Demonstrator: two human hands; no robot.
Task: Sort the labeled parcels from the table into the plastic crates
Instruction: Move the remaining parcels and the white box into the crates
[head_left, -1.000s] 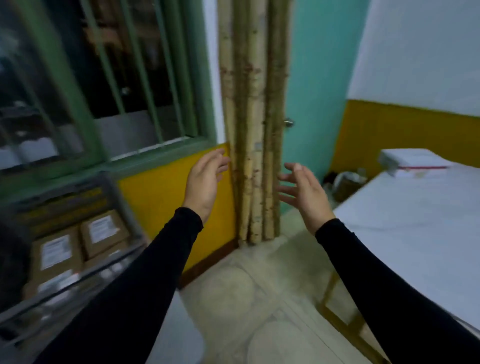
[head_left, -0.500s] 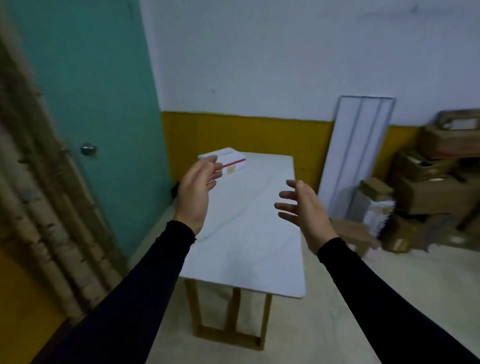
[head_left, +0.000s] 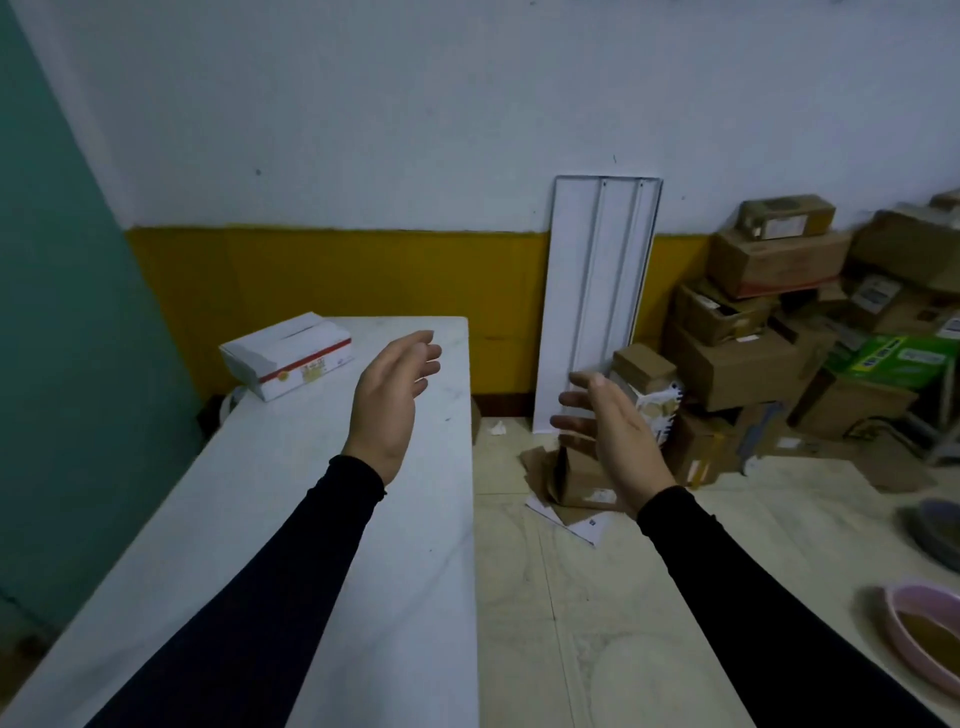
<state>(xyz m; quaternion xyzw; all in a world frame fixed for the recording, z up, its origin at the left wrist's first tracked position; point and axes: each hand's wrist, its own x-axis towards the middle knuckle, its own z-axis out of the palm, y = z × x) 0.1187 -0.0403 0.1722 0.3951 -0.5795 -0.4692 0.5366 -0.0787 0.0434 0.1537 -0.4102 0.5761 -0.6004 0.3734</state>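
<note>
- parcel (head_left: 287, 355): white box with red stripe, at far left corner of table (head_left: 363, 545).
- left hand (head_left: 388, 400) and right hand (head_left: 608, 431): raised, fingers loosely spread, holding nothing.
- step: approach. next move likely needs a two-handed reach to that box.

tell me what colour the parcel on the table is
White, with a red stripe along its side; the head view shows the parcel at the table's far left corner.
</note>
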